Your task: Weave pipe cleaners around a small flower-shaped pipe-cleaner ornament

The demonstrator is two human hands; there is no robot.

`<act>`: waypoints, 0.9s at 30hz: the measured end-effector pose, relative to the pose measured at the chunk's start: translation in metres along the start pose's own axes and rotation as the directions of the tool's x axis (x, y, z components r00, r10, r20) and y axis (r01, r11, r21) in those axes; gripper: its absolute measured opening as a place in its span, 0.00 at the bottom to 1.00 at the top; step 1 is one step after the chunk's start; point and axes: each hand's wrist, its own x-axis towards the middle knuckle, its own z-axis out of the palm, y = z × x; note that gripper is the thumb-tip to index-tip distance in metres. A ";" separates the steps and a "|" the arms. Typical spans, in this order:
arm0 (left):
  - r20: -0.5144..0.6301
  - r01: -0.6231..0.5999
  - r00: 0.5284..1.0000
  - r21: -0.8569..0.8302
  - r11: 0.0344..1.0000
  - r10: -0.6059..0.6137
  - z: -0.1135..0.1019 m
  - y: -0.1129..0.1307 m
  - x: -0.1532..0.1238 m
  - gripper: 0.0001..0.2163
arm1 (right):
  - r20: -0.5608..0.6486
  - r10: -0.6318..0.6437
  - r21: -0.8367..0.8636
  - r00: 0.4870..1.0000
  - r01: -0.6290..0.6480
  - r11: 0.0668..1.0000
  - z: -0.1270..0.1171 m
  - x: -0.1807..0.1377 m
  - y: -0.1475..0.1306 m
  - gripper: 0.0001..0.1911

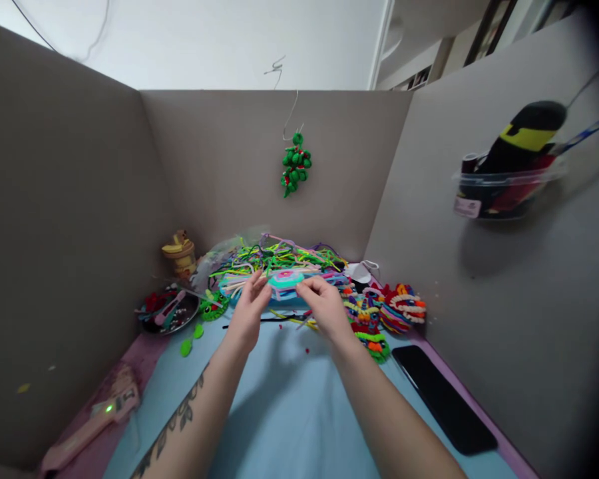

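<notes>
Both my hands reach forward over a light blue mat (289,406). Between them they hold a small flat teal piece with a pink centre (285,279), made of pipe cleaner. My left hand (248,309) pinches its left edge with the fingertips. My right hand (324,307) grips its right edge, fingers curled. Just behind the piece lies a heap of loose pipe cleaners (274,256) in green, yellow, purple and pink.
Grey cardboard walls enclose the desk. A green beaded ornament (294,165) hangs on the back wall. Colourful woven pieces (389,309) lie to the right, a black phone (444,398) near the right edge, a dark dish of tools (168,311) left, a pink glue gun (92,426) front left.
</notes>
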 end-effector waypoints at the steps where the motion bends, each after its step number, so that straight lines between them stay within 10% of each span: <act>1: 0.061 -0.014 0.998 0.034 0.999 0.012 -0.007 0.000 -0.003 0.23 | 0.031 -0.019 -0.045 0.999 0.021 0.999 -0.003 -0.005 0.000 0.11; 7: 0.377 -0.019 0.921 0.285 0.958 -0.094 -0.045 -0.014 -0.031 0.27 | 0.303 -0.187 -0.334 0.934 0.288 0.898 -0.014 -0.052 0.013 0.07; 19: 0.472 0.009 0.860 0.365 0.931 -0.194 -0.058 -0.023 -0.039 0.34 | 0.484 -0.188 -0.458 0.855 0.430 0.778 -0.009 -0.086 0.036 0.06; 27: 0.288 0.050 0.946 0.316 0.948 -0.146 -0.055 -0.041 -0.042 0.30 | 0.161 -0.450 -0.559 0.878 0.457 0.692 -0.013 -0.101 0.041 0.12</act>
